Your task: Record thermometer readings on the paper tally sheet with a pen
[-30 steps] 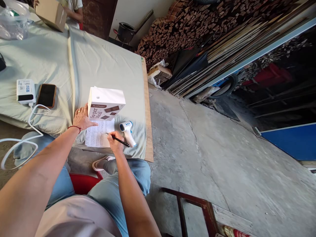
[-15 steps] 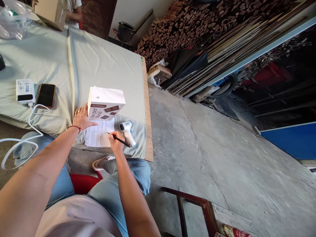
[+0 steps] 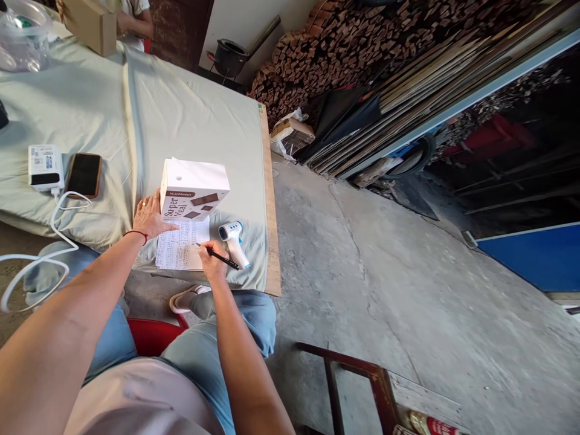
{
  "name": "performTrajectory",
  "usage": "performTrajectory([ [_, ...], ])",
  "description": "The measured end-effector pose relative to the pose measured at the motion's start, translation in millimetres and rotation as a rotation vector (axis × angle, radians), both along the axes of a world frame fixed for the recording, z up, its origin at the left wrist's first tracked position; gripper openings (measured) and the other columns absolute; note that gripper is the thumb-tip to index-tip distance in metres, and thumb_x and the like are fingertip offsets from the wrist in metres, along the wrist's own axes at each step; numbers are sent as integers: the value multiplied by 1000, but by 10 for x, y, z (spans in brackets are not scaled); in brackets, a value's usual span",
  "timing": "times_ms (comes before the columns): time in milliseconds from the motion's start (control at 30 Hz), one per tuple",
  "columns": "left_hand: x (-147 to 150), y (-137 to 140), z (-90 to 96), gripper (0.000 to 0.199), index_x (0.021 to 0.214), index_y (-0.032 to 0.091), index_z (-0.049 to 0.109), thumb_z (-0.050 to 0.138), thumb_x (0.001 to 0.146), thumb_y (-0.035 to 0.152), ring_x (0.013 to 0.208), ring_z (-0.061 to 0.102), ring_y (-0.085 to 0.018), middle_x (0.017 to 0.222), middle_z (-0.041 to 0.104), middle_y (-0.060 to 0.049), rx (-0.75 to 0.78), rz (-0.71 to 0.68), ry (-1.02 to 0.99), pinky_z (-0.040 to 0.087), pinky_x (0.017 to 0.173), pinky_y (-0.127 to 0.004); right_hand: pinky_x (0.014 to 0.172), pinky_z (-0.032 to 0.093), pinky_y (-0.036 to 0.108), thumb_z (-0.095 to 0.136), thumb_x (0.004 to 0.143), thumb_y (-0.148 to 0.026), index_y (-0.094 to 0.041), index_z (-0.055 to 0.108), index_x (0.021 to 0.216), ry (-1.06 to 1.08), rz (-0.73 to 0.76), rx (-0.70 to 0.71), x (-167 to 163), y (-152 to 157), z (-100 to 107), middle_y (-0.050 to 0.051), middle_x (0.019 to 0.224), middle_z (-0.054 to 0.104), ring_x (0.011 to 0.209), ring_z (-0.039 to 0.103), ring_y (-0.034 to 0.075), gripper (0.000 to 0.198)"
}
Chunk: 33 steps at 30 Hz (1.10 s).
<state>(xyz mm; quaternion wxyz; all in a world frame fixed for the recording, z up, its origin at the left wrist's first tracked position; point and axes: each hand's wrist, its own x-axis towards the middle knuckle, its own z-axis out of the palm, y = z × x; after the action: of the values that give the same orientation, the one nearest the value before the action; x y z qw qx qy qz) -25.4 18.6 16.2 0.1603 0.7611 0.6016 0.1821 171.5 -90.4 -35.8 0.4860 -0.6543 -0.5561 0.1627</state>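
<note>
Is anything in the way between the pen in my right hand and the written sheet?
Nothing visible: your right hand holds the pen, its tip at the sheet. The white box stands at the sheet's far end; the thermometer lies beside the pen's back.

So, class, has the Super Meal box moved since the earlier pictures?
No: the Super Meal box shows no visible shift against the table's wooden edge.

Black pen [image 3: 226,260], brown-printed white box [image 3: 194,181], pale green cloth [image 3: 199,121]
</note>
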Motion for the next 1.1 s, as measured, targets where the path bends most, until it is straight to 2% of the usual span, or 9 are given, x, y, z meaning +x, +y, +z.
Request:
performTrajectory([
  [400, -1, 4, 6, 118, 154, 17, 17, 78, 62, 57, 142, 37, -37, 152, 43, -17, -3, 4, -7, 22, 121, -50, 60, 49, 30, 53, 77, -38, -22, 58, 68, 13, -13, 9, -1, 5, -13, 2, 62, 63, 59, 58, 18, 20],
  [567, -20, -5, 24, 101, 154, 16, 19, 66, 74, 55, 141, 39, -35, 149, 46, -17, 9, -27, -12, 24, 120, -50, 70, 52, 32, 52, 85, -43, -21, 63, 79, 38, -180, 111, 13, -78, 1, 4, 72, 68, 69, 63, 19, 26],
  [700, -31, -5, 29, 91, 155, 14, 20, 57, 80, 52, 141, 39, -36, 152, 44, -16, 2, -32, -32, 25, 120, -49, 82, 51, 37, 45, 92, -48, -19, 65, 96, 32, -322, 228, 281, -160, 91, 8, 85, 71, 83, 65, 22, 35],
  [800, -37, 0, 22, 89, 155, 14, 18, 50, 84, 58, 142, 37, -36, 152, 44, -15, -3, -29, -98, 25, 118, -50, 88, 47, 41, 54, 86, -53, -21, 64, 96, -116, -390, 120, 590, -175, 151, 11, 100, 71, 96, 62, 26, 35],
  [867, -41, -1, 18, 87, 155, 14, 18, 44, 87, 61, 140, 40, -35, 147, 51, -14, 4, -17, -147, 27, 117, -51, 85, 46, 41, 64, 76, -56, -22, 63, 98, -186, -347, -43, 748, -170, 158, 11, 104, 70, 97, 61, 27, 41],
  [933, -47, -6, 18, 80, 153, 16, 23, 40, 89, 61, 135, 45, -33, 141, 57, -13, 20, -6, -176, 30, 115, -49, 78, 46, 38, 69, 67, -58, -22, 62, 96, -182, -278, -160, 818, -157, 145, 8, 96, 69, 91, 60, 27, 47],
  [1000, -58, -11, 17, 72, 151, 18, 29, 36, 92, 59, 131, 49, -32, 138, 59, -12, 39, 9, -192, 33, 113, -47, 72, 45, 35, 72, 62, -56, -21, 62, 90, -81, -256, -158, 789, -133, 137, 5, 83, 66, 83, 59, 25, 46],
  [1100, -83, -6, 5, 65, 149, 18, 33, 26, 97, 56, 130, 50, -30, 138, 60, -12, 55, 48, -191, 36, 111, -45, 65, 44, 33, 72, 62, -54, -21, 58, 86, 133, -295, -38, 593, -57, 191, 1, 72, 61, 70, 57, 21, 43],
])
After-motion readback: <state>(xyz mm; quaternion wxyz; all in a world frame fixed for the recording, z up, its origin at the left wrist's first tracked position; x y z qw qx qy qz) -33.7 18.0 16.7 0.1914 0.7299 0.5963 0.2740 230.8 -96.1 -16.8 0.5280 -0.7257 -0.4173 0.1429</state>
